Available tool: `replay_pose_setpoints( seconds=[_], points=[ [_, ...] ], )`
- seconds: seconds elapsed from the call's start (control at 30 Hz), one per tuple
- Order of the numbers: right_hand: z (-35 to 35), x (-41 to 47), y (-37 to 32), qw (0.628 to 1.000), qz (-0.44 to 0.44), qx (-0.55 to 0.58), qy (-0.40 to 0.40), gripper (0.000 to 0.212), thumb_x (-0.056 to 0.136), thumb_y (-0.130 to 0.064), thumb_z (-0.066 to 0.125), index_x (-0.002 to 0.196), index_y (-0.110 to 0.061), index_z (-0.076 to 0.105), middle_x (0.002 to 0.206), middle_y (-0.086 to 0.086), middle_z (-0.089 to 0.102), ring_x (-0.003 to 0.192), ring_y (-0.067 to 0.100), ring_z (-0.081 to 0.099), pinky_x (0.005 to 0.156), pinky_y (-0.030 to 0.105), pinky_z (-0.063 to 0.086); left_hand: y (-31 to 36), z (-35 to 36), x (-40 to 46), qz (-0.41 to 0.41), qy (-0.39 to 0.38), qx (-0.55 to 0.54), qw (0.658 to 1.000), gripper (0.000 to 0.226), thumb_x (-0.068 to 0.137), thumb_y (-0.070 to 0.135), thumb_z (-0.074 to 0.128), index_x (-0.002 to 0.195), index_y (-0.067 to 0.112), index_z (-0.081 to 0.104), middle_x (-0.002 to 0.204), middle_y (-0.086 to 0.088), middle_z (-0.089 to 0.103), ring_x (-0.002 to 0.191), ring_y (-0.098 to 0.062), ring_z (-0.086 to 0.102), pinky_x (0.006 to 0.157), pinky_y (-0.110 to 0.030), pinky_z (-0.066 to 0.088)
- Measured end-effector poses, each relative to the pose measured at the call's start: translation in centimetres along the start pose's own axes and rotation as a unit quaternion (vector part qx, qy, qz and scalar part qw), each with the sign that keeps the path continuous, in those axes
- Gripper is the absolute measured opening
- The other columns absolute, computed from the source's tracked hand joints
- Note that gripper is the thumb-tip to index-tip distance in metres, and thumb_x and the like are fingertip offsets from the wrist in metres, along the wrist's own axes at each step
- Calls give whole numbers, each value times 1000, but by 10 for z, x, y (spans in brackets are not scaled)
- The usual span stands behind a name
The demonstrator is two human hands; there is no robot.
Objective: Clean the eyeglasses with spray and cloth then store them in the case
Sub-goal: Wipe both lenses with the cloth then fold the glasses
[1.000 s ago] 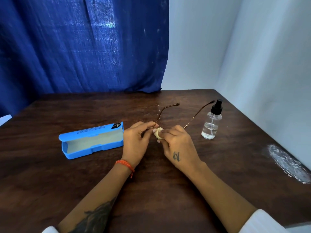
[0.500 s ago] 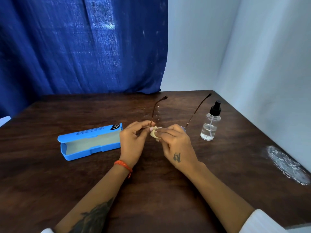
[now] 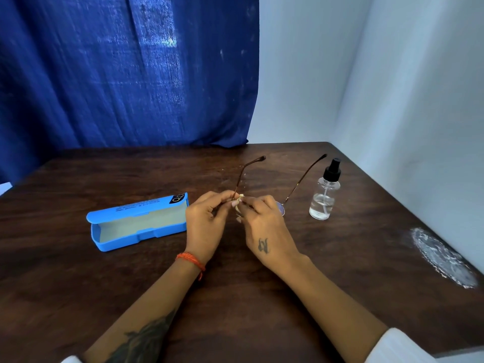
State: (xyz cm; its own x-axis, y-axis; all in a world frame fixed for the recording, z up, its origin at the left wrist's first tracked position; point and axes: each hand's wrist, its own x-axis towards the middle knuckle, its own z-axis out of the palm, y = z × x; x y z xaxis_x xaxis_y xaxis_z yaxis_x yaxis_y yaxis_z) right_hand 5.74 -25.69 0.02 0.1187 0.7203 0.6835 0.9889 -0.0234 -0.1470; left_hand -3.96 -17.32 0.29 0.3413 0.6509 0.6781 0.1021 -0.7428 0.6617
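Thin-framed eyeglasses [image 3: 303, 178] are held above the middle of the table, their two temple arms pointing away from me. My left hand [image 3: 207, 221] pinches the frame at its left hinge. My right hand [image 3: 264, 226] pinches a small pale cloth [image 3: 238, 200] against the left lens. Most of the lenses are hidden behind my fingers; a sliver of the right lens shows beside my right hand. The blue glasses case [image 3: 138, 221] lies open and empty to the left. A clear spray bottle [image 3: 323, 197] with a black pump stands to the right.
The dark wooden table [image 3: 235, 297] ends at a white wall on the right and a blue curtain [image 3: 125, 74] at the back. A whitish scuffed patch [image 3: 442, 258] marks the table near its right edge.
The glasses tilted, their temple arms rising and then dropping a little. Both hands stayed on the frame and cloth, with the cloth shifting slightly over the left lens.
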Motion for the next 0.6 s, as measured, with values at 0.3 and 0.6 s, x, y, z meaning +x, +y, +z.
replay_pose_setpoints(
  seconds=[0.3,0.6],
  points=[
    [-9,-2,7,997,-12,51,49,12,68,-2,76,79,-4,74,81,5,74,71,22,61,65,29,52,4,-2,3,-8,-6,-21,1000,21,78,1,67,97,9,70,87,3,66,84,-1,60,79,-10,48],
    [-4,2,-4,997,2,-73,11,31,62,-1,76,92,4,70,89,15,71,76,27,62,70,33,54,0,-3,4,23,3,23,999,20,79,-3,65,96,6,70,84,3,63,78,0,57,76,-5,43]
  ],
)
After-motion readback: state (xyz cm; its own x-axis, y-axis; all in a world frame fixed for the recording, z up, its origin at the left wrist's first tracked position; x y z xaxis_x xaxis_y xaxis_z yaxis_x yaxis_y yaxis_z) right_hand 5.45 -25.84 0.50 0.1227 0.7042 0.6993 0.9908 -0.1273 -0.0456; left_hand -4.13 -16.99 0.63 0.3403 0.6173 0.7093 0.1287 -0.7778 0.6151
